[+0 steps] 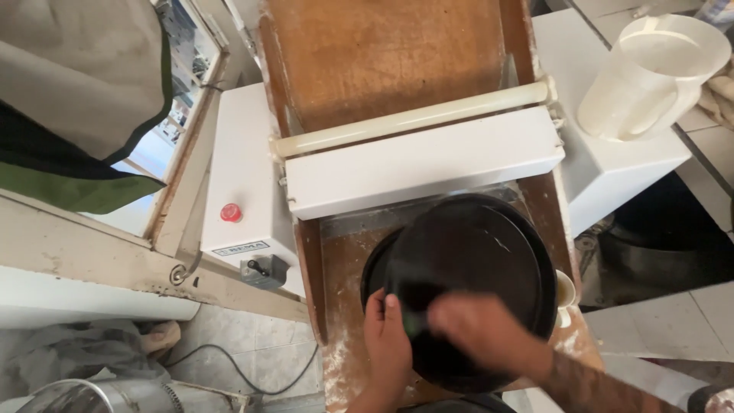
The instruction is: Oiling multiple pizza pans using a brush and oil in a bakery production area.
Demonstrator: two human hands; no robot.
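**Black round pans held at machine's lower board — work in hand, nothing passed through the roller**

Black round pans, at least two stacked and slightly offset, lay on the floured wooden board directly below the white roller machine. The upper pan sat a little to the right of the one beneath, whose rim showed as a dark crescent on the left side.

The left hand gripped the near-left rim of the stack, thumb on top and fingers curled under the edge. The right hand lay across the near part of the upper pan's inner face, fingers spread and blurred with motion; a small dark-green object showed between the two hands, but whether the right hand held it could not be told.

Judgement on progress: the pan's inner surface showed only faint streaks and no dough or filling, so the pans appeared still under preparation. The sloping wooden chute above the machine's cream roller bar was bare.

Left of the machine stood its white control box with a red button. Right of the machine a white plastic jug rested on the white side housing. A small cream cup sat just right of the pans, touching or nearly touching the rim.
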